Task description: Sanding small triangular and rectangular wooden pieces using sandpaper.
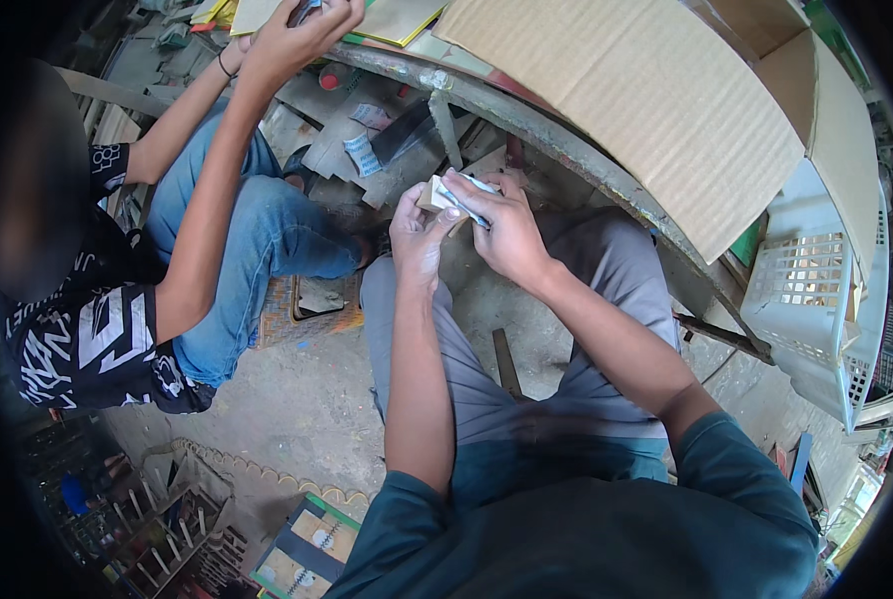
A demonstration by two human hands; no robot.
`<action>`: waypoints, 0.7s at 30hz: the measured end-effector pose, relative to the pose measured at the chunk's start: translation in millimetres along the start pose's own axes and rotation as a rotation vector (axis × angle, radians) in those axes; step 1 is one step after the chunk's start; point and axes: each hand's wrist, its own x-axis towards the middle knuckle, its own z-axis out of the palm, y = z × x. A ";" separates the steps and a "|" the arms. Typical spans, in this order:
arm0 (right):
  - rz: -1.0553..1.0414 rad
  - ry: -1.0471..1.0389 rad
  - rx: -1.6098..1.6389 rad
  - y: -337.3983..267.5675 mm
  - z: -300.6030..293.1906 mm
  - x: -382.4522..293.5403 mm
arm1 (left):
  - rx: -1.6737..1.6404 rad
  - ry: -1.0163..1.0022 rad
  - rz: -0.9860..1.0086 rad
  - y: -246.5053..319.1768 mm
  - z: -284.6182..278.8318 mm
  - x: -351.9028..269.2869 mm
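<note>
Over my knees, my left hand grips a small pale wooden block between thumb and fingers. Whitish dust coats the thumb side of this hand. From the right, my right hand pinches a folded piece of white-and-blue sheet, seemingly sandpaper, and presses it against the block's upper face. The fingers of both hands hide much of the block and the sheet. Both hands are close together, just short of the table's metal edge.
A large cardboard box rests on the table, its flap overhanging the edge. On the right stands a white plastic basket. At left sits a co-worker in blue jeans, hands raised at the table. Printed paper scraps lie beneath the table.
</note>
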 end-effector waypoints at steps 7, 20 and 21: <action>0.077 0.055 0.133 -11.5 5.0 -5.4 | -0.162 -0.057 -0.004 -1.6 -0.3 0.3; 0.171 -0.015 -0.031 -24.1 -14.2 -10.3 | -0.081 -0.094 0.002 -6.5 1.2 -5.2; 0.177 -0.013 -0.034 -20.5 -14.5 -9.0 | -0.084 -0.127 -0.003 -6.7 1.5 -3.6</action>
